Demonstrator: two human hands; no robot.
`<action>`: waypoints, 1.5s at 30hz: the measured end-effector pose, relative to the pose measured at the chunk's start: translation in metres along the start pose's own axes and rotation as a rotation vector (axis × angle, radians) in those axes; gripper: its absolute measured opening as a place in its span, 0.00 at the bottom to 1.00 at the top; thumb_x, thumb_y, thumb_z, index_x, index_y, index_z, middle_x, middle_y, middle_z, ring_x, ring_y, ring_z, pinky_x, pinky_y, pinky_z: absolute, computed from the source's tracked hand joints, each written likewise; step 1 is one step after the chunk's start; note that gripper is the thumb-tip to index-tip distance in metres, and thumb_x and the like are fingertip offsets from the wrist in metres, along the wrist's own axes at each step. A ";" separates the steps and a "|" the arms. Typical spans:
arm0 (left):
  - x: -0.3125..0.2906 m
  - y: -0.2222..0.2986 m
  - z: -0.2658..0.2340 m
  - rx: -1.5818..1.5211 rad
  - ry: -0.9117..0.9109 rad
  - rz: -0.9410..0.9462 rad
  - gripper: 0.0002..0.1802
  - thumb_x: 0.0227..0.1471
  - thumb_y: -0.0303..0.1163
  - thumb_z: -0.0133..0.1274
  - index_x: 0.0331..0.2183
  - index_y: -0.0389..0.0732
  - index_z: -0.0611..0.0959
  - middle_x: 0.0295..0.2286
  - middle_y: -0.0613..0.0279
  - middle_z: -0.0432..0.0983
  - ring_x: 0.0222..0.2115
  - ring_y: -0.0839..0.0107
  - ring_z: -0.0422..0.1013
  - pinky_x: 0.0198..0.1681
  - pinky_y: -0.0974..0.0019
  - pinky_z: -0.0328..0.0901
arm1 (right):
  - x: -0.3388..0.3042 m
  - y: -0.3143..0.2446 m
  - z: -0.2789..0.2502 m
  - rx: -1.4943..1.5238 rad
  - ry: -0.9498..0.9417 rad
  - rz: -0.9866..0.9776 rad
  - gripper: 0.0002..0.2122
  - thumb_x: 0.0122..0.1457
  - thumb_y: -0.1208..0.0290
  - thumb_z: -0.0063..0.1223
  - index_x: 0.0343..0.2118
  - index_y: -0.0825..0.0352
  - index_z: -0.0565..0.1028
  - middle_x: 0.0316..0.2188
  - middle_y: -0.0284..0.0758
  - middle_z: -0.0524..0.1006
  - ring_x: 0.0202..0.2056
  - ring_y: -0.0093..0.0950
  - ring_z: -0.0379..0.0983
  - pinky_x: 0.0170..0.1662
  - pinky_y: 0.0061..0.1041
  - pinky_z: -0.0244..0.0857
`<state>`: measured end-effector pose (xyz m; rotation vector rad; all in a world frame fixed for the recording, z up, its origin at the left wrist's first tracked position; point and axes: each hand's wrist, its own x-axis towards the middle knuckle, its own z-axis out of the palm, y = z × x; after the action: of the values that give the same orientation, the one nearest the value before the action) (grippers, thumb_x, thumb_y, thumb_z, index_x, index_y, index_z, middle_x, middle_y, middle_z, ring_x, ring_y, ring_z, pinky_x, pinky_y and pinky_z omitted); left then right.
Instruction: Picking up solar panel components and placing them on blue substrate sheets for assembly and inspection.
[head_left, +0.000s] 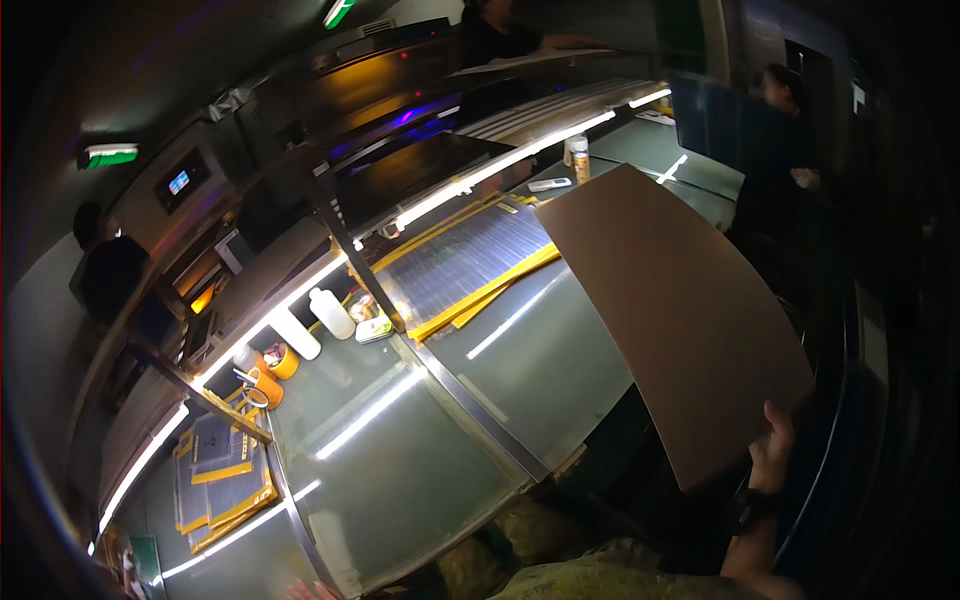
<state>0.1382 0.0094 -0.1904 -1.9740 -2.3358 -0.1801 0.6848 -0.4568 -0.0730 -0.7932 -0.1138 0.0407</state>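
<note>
A large, thin brown board stands tilted at the right, over the edge of the glass-topped table. My right hand grips its near right edge, with the thumb up along the face and the other fingers mostly hidden. A dark band circles my right wrist. Only the fingertips of my left hand show at the lower edge, slightly blurred. They look spread, near the table's front edge, with nothing visible in them.
Yellow-edged film sheets lie on the table, with another stack at the left. A white bottle, an orange mug and a tape roll stand along the lit rail. A person stands beside a dark panel; others work farther back.
</note>
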 end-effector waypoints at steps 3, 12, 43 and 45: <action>0.015 -0.023 0.027 0.149 0.208 0.126 0.32 0.56 0.56 0.36 0.52 0.45 0.71 0.51 0.47 0.66 0.52 0.49 0.60 0.53 0.43 0.51 | 0.009 0.001 0.006 -0.247 0.068 -0.090 0.20 0.53 0.70 0.53 0.49 0.71 0.68 0.45 0.36 0.71 0.45 0.28 0.68 0.49 0.25 0.60; 0.051 0.006 0.025 0.211 0.371 0.250 0.31 0.55 0.56 0.37 0.51 0.45 0.72 0.49 0.48 0.67 0.50 0.49 0.62 0.51 0.43 0.53 | 0.045 0.093 0.013 -1.579 -0.876 -0.679 0.33 0.43 0.89 0.42 0.53 0.50 0.69 0.57 0.35 0.63 0.59 0.47 0.55 0.59 0.37 0.56; 0.074 0.229 0.053 0.130 0.773 0.968 0.27 0.55 0.55 0.40 0.46 0.46 0.76 0.43 0.51 0.71 0.44 0.51 0.66 0.45 0.45 0.58 | -0.144 -0.231 -0.360 -2.214 0.839 0.976 0.16 0.51 0.61 0.52 0.39 0.66 0.78 0.42 0.43 0.76 0.44 0.39 0.73 0.48 0.34 0.67; 0.046 0.187 0.079 0.153 0.707 0.921 0.27 0.55 0.55 0.40 0.46 0.46 0.76 0.42 0.51 0.71 0.43 0.51 0.67 0.44 0.45 0.59 | -0.188 -0.235 -0.422 -2.443 0.922 0.641 0.17 0.51 0.65 0.50 0.43 0.69 0.75 0.46 0.46 0.73 0.48 0.40 0.70 0.51 0.34 0.64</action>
<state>0.3163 0.0957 -0.2549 -2.1807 -0.8940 -0.4947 0.5458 -0.9357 -0.2155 -3.1412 1.2521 0.1373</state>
